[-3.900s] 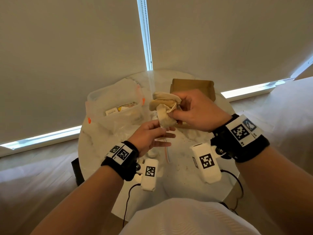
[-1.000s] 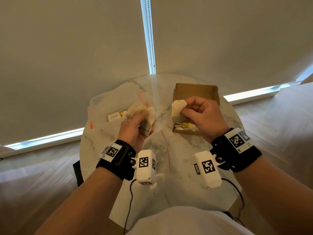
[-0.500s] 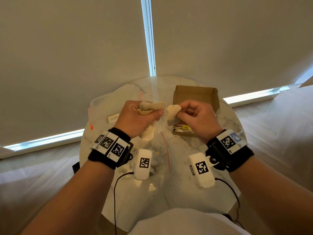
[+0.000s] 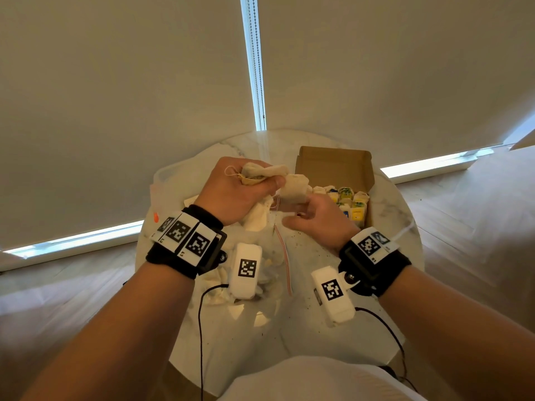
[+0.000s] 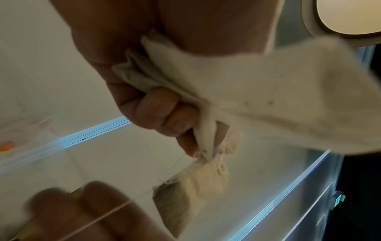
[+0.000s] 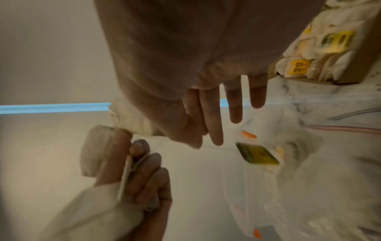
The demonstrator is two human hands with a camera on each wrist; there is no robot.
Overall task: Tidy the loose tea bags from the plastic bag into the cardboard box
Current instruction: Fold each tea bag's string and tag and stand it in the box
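Note:
My left hand (image 4: 254,189) grips a crumpled bunch of beige tea bags (image 4: 260,170) with a loop of string above the round table. My right hand (image 4: 309,212) is right beside it. Its thumb and forefinger pinch one tea bag (image 4: 295,188), and its other fingers (image 6: 235,106) are stretched out. That tea bag (image 5: 191,192) touches my left fingertips (image 5: 181,124). The cardboard box (image 4: 333,166) stands open at the back right, with several yellow-tagged tea bags (image 4: 350,201) packed inside. The clear plastic bag (image 4: 285,261) lies under my wrists and has loose tea bags (image 4: 217,285) in it.
The white marble table (image 4: 318,342) is small and speckled with tea crumbs. Closed blinds (image 4: 115,82) hang just behind it. A yellow-and-black tag (image 6: 257,154) shows through the plastic bag (image 6: 309,179). Cables run from the wrist cameras off the near edge.
My right hand has come left off the box with its tea bag, up against my left fingertips. The box's contents now show. My left hand has hardly moved.

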